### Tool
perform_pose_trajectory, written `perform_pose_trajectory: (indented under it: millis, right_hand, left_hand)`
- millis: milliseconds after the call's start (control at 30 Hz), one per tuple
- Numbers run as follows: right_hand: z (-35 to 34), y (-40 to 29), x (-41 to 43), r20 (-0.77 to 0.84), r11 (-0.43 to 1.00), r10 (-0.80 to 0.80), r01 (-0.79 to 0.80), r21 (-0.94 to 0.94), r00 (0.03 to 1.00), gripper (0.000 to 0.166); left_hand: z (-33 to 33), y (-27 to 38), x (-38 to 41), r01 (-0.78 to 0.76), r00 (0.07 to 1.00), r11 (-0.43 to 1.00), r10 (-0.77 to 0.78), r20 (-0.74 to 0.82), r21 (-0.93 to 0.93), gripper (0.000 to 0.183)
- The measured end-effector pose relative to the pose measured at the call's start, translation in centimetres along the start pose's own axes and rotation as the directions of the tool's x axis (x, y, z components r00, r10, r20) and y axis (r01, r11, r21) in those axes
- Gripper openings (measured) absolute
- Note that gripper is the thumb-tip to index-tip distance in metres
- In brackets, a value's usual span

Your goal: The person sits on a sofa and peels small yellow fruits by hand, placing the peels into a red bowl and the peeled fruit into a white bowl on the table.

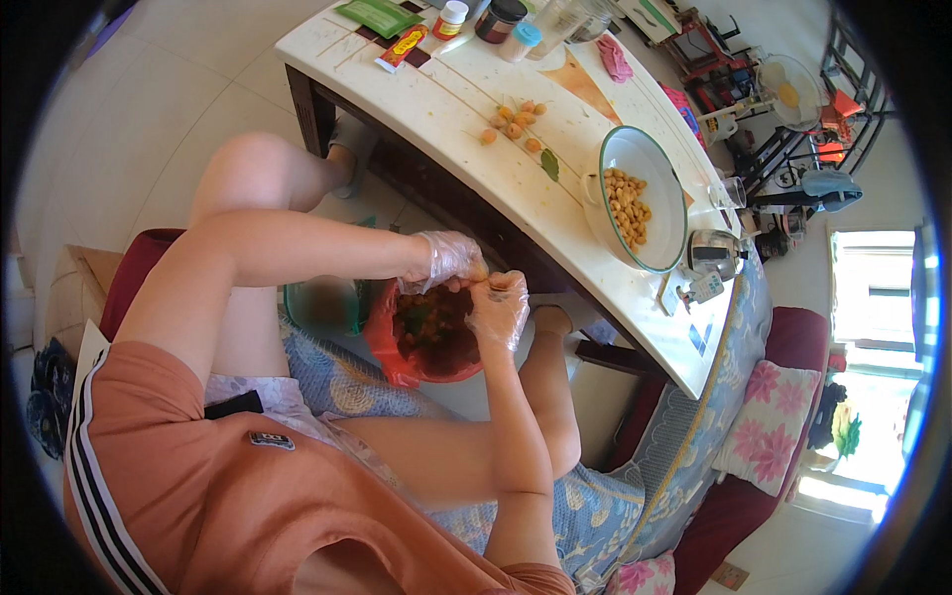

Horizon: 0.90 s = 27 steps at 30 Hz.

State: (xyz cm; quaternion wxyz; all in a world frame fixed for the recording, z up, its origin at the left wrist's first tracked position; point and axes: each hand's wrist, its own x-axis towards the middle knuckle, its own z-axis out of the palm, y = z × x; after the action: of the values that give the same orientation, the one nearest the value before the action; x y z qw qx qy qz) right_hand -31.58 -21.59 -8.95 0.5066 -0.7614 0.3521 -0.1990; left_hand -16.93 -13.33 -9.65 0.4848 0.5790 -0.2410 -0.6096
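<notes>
My left hand (448, 262) and my right hand (500, 303), both in clear plastic gloves, meet fingertip to fingertip. Between them is a small yellowish piece (481, 272), seemingly a fruit, mostly hidden by the fingers. Just below them a red plastic bag (383, 346) lines a container holding dark, orange and green matter. On the table, small orange fruits (513, 131), some with stems, lie by a green leaf (550, 164). Many tan, nut-like pieces (627, 208) sit inside a white enamel basin (671, 175) with a green rim.
The white table (476, 175) carries a red and yellow tube (402, 47), a green packet (378, 17), several jars, a pink cloth (613, 59) and a metal kettle (712, 253). A teal bin (295, 306) stands beside the red bag. My knees flank both containers; the sofa has a blue patterned cover (587, 513).
</notes>
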Motion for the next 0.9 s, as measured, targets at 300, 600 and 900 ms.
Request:
perform_pose_trajectory:
  millis: [300,600,900]
  right_hand:
    - [-1.8,-1.0,1.2,0.204,0.862,0.385,-0.430,0.269,0.900,0.020]
    - [-2.8,-0.4,0.3,0.399,0.891,-0.019,0.196,-0.409,0.917,0.017]
    - [-0.8,0.6,1.3,0.096,0.997,-0.081,0.082,-0.008,0.992,0.018]
  left_hand:
    - [0.6,-0.3,-0.2,-0.051,0.998,0.979,0.041,-0.051,-0.197,0.017]
    - [-0.3,-0.9,0.2,0.054,0.996,0.963,-0.072,-0.060,-0.265,0.020]
    - [0.1,-0.5,0.0,0.037,0.998,0.949,-0.050,-0.034,-0.312,0.024]
